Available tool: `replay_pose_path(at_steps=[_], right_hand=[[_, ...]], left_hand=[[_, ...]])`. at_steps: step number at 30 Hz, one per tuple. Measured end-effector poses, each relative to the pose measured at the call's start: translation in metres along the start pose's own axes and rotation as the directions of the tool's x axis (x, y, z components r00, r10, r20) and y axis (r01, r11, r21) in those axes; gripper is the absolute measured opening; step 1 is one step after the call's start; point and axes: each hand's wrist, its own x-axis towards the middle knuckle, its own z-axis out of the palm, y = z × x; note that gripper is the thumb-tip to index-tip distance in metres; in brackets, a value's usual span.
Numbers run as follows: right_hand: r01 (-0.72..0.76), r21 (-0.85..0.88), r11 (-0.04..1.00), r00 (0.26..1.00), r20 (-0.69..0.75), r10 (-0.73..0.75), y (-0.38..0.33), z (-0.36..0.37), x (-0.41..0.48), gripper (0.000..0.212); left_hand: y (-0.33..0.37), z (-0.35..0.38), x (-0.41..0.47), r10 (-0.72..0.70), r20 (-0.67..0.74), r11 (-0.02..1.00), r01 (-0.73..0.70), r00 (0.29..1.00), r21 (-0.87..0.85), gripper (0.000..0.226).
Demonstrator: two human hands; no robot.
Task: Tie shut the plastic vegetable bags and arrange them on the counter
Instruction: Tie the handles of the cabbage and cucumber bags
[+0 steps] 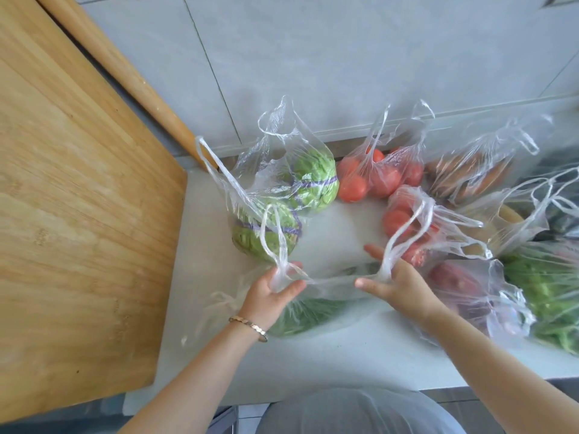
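Where the desk (329, 364) starts at the left, cutting board (78, 214): lies flat and covers that end.
Cabbage bag (282, 195): stands toward the wall, untied, with its handles sticking up.
Left hand (275, 289): fingers are curled round the left handle of the greens bag.
Greens bag (300, 317): lies on the desk (near the front edge), long axis left to right. Its mouth is pulled taut between the handles, and the loops point toward the wall.
Right hand (398, 286): grips the right handle, thumb and forefinger partly straight.
Tomato bag (407, 220): sits just beyond the right hand, untied.
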Motion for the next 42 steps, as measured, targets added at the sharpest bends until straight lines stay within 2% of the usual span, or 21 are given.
replay_pose_path(at_steps=[1, 2, 4, 5, 7, 9, 11, 13, 16, 17, 19, 21, 23, 24, 26, 28, 30, 33, 36, 39, 42], right_hand=[[0.020, -0.039, 0.999, 1.000, -0.022, -0.021, -0.002, 0.005, 0.003, 0.032], [0.038, 0.014, 0.999, 0.999, -0.034, -0.038, -0.008, 0.009, 0.005, 0.012], [0.019, 0.318, 0.948, 1.000, -0.024, -0.012, -0.020, 0.018, 0.010, 0.030], [-0.010, 0.509, 0.860, 1.000, -0.007, 0.015, -0.025, 0.022, 0.013, 0.037], [-0.061, 0.725, 0.686, 0.997, 0.011, 0.078, -0.032, 0.028, 0.016, 0.043], [-0.190, 0.759, 0.622, 0.976, 0.080, 0.201, -0.031, 0.033, 0.019, 0.046], [-0.337, 0.698, 0.632, 0.936, 0.173, 0.307, -0.026, 0.038, 0.019, 0.050], [-0.434, 0.635, 0.639, 0.894, 0.215, 0.394, -0.016, 0.045, 0.019, 0.052], [-0.479, 0.575, 0.663, 0.859, 0.152, 0.489, 0.000, 0.055, 0.016, 0.035], [-0.474, 0.565, 0.675, 0.858, 0.125, 0.498, 0.003, 0.056, 0.014, 0.030], [-0.454, 0.502, 0.736, 0.871, 0.076, 0.486, 0.005, 0.060, 0.010, 0.033], [-0.449, 0.419, 0.789, 0.885, 0.086, 0.458, 0.003, 0.065, 0.004, 0.033], [-0.398, 0.348, 0.849, 0.915, 0.093, 0.392, 0.001, 0.072, -0.001, 0.017], [-0.361, 0.299, 0.883, 0.932, 0.078, 0.354, -0.001, 0.074, -0.004, 0.017], [-0.283, 0.230, 0.931, 0.959, 0.069, 0.275, 0.000, 0.073, -0.009, 0.019], [-0.234, 0.218, 0.948, 0.970, 0.119, 0.212, -0.001, 0.071, -0.015, 0.016], [-0.185, 0.244, 0.952, 0.979, 0.126, 0.158, -0.004, 0.069, -0.020, 0.012], [-0.099, 0.302, 0.948, 0.993, -0.030, 0.114, -0.003, 0.072, -0.020, 0.024], [-0.051, 0.340, 0.939, 0.979, -0.167, 0.114, -0.001, 0.076, -0.018, 0.033], [-0.067, 0.408, 0.911, 0.975, -0.166, 0.146, -0.003, 0.077, -0.018, 0.035], [-0.070, 0.410, 0.909, 0.976, -0.159, 0.146, -0.001, 0.076, -0.016, 0.034]], left_hand=[[0.002, 0.003, 0.000, 0.000, 0.020, 0.997, 0.001, 1.000, -0.077, 0.007], [0.003, 0.005, 0.003, -0.010, 0.042, 0.976, 0.019, 0.999, -0.216, 0.020], [0.009, 0.009, 0.009, -0.064, 0.100, 0.804, 0.110, 0.993, -0.584, 0.036], [0.013, 0.010, 0.012, -0.084, 0.131, 0.687, 0.153, 0.988, -0.711, 0.040], [0.020, 0.014, 0.015, -0.145, 0.124, 0.490, 0.180, 0.982, -0.853, 0.043], [0.021, 0.020, 0.017, -0.239, 0.131, 0.419, 0.224, 0.962, -0.880, 0.044], [0.019, 0.028, 0.016, -0.304, 0.173, 0.477, 0.307, 0.937, -0.824, 0.049], [0.018, 0.037, 0.011, -0.340, 0.197, 0.596, 0.373, 0.920, -0.711, 0.057], [0.015, 0.044, 0.006, -0.379, 0.143, 0.771, 0.397, 0.914, -0.498, 0.055], [0.015, 0.045, 0.004, -0.376, 0.122, 0.796, 0.387, 0.919, -0.465, 0.051], [0.009, 0.048, 0.000, -0.367, 0.086, 0.827, 0.367, 0.926, -0.426, 0.043], [0.005, 0.053, -0.004, -0.381, 0.058, 0.838, 0.372, 0.923, -0.399, 0.023], [0.005, 0.057, -0.006, -0.432, 0.021, 0.826, 0.405, 0.902, -0.393, 0.008], [0.005, 0.058, -0.005, -0.451, 0.002, 0.818, 0.415, 0.892, -0.398, 0.009], [0.004, 0.057, -0.003, -0.472, -0.028, 0.804, 0.418, 0.881, -0.424, 0.029], [0.005, 0.055, 0.000, -0.521, -0.033, 0.774, 0.456, 0.853, -0.438, 0.042], [0.007, 0.053, 0.001, -0.558, -0.008, 0.753, 0.502, 0.830, -0.427, 0.038], [0.006, 0.055, 0.002, -0.533, -0.032, 0.787, 0.482, 0.845, -0.384, 0.031], [0.004, 0.058, -0.002, -0.492, -0.031, 0.839, 0.464, 0.870, -0.284, 0.042], [0.006, 0.060, -0.005, -0.469, 0.075, 0.853, 0.473, 0.880, -0.222, 0.044], [0.007, 0.060, -0.003, -0.391, 0.164, 0.849, 0.423, 0.906, -0.316, 0.036]])
